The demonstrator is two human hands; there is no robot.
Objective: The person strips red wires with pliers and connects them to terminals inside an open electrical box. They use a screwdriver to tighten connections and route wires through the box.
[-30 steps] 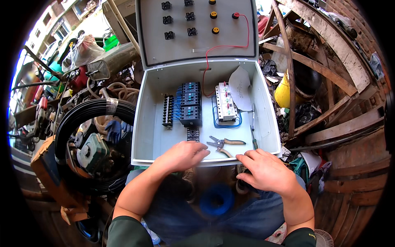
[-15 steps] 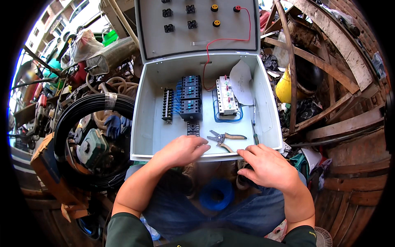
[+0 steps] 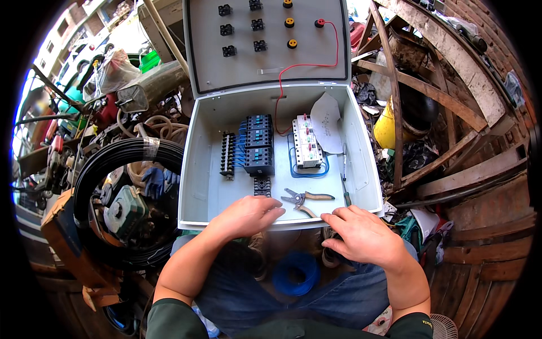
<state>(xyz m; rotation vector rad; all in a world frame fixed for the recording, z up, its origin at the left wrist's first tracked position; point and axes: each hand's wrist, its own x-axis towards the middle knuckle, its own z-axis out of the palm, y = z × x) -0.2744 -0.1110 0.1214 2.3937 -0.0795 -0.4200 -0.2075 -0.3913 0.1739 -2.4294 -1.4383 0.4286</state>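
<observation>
Left hand (image 3: 247, 216), right hand (image 3: 361, 235) both empty, relaxed at electrical enclosure's (image 3: 293, 224) near rim; best kept clear of wire strippers (image 3: 300, 199).

From afar, I've got a cluttered workshop here: coil (image 3: 83, 192) and gloves (image 3: 153, 183) left, timber (image 3: 435, 96) and bucket (image 3: 385, 129) right, brick wall (image 3: 497, 39) far right, electrical box (image 3: 197, 164) open mid-scene.

Pliers (image 3: 299, 198) in the box (image 3: 213, 208), left of a screwdriver (image 3: 347, 198), with contactors (image 3: 259, 144) behind to the left
</observation>
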